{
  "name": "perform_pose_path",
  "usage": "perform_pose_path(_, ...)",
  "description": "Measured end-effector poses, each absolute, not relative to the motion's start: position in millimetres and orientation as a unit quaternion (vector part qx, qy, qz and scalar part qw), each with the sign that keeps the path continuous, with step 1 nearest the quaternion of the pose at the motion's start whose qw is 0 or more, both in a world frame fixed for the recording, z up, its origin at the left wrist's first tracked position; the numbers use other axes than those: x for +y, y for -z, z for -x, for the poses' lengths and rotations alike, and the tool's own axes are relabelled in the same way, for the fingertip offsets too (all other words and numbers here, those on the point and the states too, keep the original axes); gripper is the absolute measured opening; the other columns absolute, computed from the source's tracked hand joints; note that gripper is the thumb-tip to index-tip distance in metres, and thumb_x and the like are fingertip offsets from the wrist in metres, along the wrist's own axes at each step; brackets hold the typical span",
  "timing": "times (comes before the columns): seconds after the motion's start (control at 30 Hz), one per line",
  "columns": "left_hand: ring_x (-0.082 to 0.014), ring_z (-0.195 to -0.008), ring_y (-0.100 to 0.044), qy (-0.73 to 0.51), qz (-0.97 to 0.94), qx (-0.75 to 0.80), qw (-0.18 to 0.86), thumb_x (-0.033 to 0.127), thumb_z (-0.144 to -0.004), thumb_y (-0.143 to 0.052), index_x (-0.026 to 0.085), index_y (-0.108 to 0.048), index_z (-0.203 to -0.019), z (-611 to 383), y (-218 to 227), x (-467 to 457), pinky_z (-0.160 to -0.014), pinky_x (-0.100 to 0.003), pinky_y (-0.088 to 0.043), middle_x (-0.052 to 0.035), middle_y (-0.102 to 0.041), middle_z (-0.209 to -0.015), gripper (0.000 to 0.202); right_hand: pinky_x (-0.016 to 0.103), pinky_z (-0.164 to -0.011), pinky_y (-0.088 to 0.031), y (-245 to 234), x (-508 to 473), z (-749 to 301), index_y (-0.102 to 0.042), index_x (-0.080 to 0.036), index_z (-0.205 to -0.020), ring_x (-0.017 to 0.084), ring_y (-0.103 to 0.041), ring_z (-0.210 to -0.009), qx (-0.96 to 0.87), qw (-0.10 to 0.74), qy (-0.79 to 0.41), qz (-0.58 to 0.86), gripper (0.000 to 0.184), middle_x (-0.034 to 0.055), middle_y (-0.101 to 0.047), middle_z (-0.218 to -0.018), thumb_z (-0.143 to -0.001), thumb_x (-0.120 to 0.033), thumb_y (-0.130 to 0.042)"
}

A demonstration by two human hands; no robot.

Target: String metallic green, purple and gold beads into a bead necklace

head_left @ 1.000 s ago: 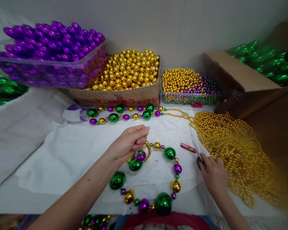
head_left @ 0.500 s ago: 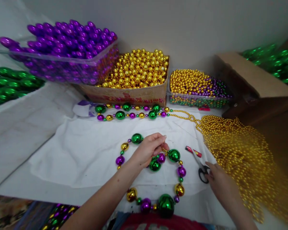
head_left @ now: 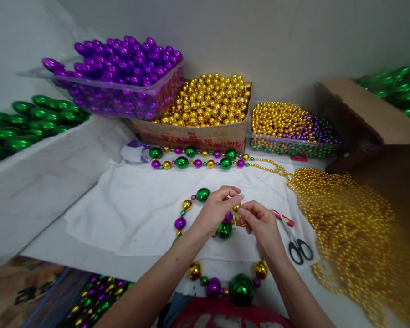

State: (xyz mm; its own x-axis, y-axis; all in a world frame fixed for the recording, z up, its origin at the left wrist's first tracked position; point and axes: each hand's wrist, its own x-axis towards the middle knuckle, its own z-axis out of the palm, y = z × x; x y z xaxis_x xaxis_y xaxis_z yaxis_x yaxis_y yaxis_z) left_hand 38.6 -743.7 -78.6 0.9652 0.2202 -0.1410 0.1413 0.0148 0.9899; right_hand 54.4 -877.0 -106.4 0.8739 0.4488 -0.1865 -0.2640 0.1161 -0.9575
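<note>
The two hands meet fingertip to fingertip over the middle of a soft, creased white cloth (head_left: 136, 214). The left hand (head_left: 218, 207) pinches thumb against forefinger, and the right hand (head_left: 263, 223) pinches just beside it, both closed on the top of a bead necklace (head_left: 241, 289). What is between the fingertips is too small to make out, apart from a glint of gold.

The necklace lies in a loose ring on the cloth, running from the fingers down towards the person's lap. Its mirror-glossy round beads are green, purple and gold, with big globes alternating with tiny ones.

Black-handled scissors (head_left: 299, 249) lie just right of the right hand, with a slim red lighter (head_left: 283, 217) near them. Further right there is a shimmering heap of fine gold bead strands (head_left: 355, 223).

A second, similar strand (head_left: 198, 160) lies doubled along the cloth's far edge. Behind it stand:
- a clear plastic tray of oval purple beads (head_left: 123, 77)
- a worn cardboard box of gold balls (head_left: 208, 100)
- a clear tub of small mixed beads (head_left: 290, 124)
</note>
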Motion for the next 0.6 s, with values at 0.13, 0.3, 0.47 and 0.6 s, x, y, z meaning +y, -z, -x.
perform_pose_path(0.13,-0.0049,-0.042,-0.029,0.026,-0.648,0.165,0.743,0.043,-0.075,-0.062,0.016,-0.053,-0.069,-35,86,-744,-0.043,-0.02,-0.018,0.0074,-0.042,-0.052,0.029,0.019,-0.038,-0.022,107,-911,-51,-0.058,-0.017,-0.075,0.01,-0.047,-0.045,-0.056,0.733,-0.315,0.6,0.023,-0.0008,-0.058,-0.052,-0.076,-0.037,-0.067)
perform_pose_path(0.3,-0.0051,-0.043,-0.027,0.057,-0.67,0.139,0.727,0.04,-0.077,-0.059,0.016,-0.05,-0.067,-34,83,-755,-0.044,-0.019,-0.019,0.0083,-0.037,-0.05,0.027,0.027,-0.068,-0.043,76,-935,-40,-0.061,-0.022,-0.085,0.017,-0.06,-0.085,-0.16,0.682,-0.084,0.709,0.006,0.0038,-0.067,-0.085,-0.086,-0.027,-0.058)
perform_pose_path(0.47,-0.0074,-0.053,-0.036,0.061,-0.73,0.046,0.679,0.035,-0.08,-0.055,0.015,-0.053,-0.067,-30,75,-765,-0.05,-0.02,-0.026,0.0055,-0.042,-0.057,0.024,0.037,-0.095,-0.035,58,-924,-39,-0.06,-0.02,-0.076,0.022,-0.048,-0.113,-0.297,0.516,0.038,0.802,0.01,0.0065,-0.056,-0.117,-0.085,-0.019,-0.057)
perform_pose_path(0.6,-0.0077,-0.055,-0.038,0.051,-0.717,0.034,0.694,0.033,-0.082,-0.052,0.015,-0.05,-0.068,-26,71,-765,-0.051,-0.02,-0.027,0.0047,-0.043,-0.059,0.022,0.03,-0.08,-0.043,64,-915,-54,-0.057,-0.02,-0.073,0.02,-0.054,-0.101,-0.334,0.56,-0.133,0.746,0.014,0.0053,-0.058,-0.105,-0.087,-0.022,-0.054)
